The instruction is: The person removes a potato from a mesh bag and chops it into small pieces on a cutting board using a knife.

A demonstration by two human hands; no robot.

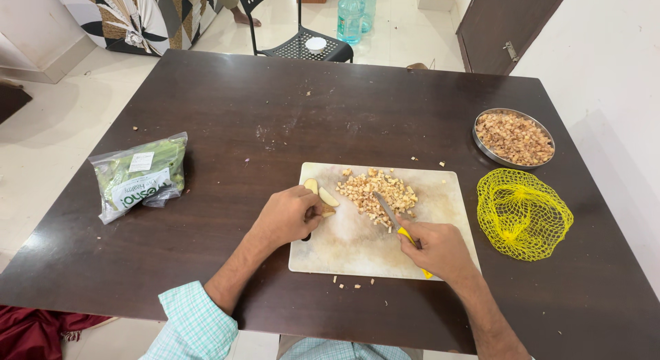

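A pale cutting board [357,246] lies on the dark table in front of me. My left hand [287,214] rests on its left edge, fingers pressing pale fruit slices [324,196]. My right hand [440,248] grips a yellow-handled knife [390,213] whose blade points up-left into a heap of small diced pieces [377,189] on the board's upper middle.
A round steel plate [514,137] full of diced pieces sits at the right rear, with a crumpled yellow net bag [522,213] just in front of it. A clear bag of green vegetables [141,174] lies at the left. A black chair [295,30] stands beyond the table.
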